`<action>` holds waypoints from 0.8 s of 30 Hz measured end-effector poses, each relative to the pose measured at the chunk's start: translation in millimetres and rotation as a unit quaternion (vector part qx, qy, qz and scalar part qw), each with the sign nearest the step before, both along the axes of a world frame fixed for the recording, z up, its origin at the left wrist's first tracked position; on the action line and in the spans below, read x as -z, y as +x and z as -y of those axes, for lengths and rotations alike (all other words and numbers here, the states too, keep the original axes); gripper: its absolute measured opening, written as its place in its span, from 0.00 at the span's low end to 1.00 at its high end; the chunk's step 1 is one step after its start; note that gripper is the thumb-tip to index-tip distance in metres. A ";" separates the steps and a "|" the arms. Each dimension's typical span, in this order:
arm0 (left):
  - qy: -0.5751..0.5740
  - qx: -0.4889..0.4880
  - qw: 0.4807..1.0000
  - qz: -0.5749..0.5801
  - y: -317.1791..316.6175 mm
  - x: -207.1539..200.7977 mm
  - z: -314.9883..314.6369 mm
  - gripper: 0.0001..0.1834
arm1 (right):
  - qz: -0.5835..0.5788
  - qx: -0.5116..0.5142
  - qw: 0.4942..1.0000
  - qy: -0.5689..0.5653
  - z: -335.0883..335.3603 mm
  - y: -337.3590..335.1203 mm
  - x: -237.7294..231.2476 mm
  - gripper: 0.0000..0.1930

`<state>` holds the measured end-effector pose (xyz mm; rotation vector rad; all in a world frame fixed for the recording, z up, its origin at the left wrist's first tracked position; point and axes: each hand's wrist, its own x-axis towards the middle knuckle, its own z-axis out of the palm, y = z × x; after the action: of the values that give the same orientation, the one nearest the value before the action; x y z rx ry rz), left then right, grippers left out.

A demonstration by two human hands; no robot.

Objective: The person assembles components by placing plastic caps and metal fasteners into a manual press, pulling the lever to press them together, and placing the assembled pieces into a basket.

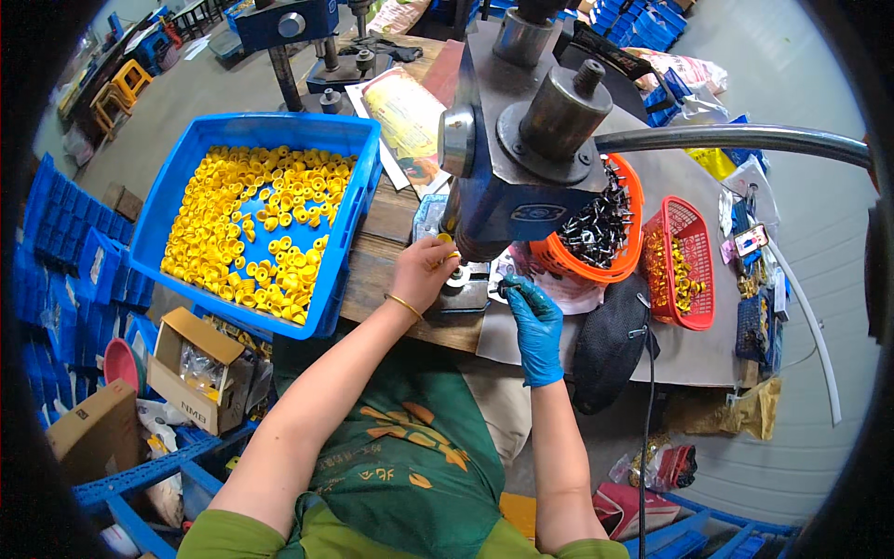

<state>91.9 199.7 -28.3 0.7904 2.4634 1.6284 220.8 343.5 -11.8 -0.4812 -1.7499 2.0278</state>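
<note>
My bare left hand (424,270), with a bangle at the wrist, pinches a small yellow cap (447,244) beside the ram of a blue bench press (535,210). Just below the fingertips, a round pale metal fixture (457,277) sits on the press base. On the fixture's other side is my right hand (535,321) in a blue glove with dark-stained fingertips. Its fingers close on a small black part (506,287), mostly covered. Many loose yellow caps (270,186) lie in a blue tray (251,121) to the left.
The press's long lever (736,140) reaches out to the right. Beneath it stand an orange basket (622,270) of black metal parts and a red basket (705,321) holding yellow-topped pieces. A black bag (596,359) with a cable lies near my right wrist. Another press (289,23) stands behind.
</note>
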 end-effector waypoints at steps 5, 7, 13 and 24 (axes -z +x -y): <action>-0.071 0.045 0.992 -0.091 1.6 2.9 4.7 0.11 | 0.022 -0.002 1.000 0.009 -2.5 3.1 3.5 0.11; -0.075 0.074 0.983 -0.152 6.3 4.2 7.5 0.13 | 0.019 0.000 1.000 0.003 -1.3 1.4 2.9 0.11; -0.102 0.063 0.991 -0.053 9.6 -1.6 10.6 0.16 | 0.015 -0.003 1.000 0.000 4.0 -12.4 3.5 0.10; 0.147 0.035 0.950 0.274 8.1 -1.5 4.9 0.21 | 0.023 -0.032 0.998 0.046 9.9 -45.1 25.2 0.10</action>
<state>100.0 194.7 -26.7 0.3668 1.8210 1.8960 175.7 333.5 -37.0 -0.4527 -1.8995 1.9839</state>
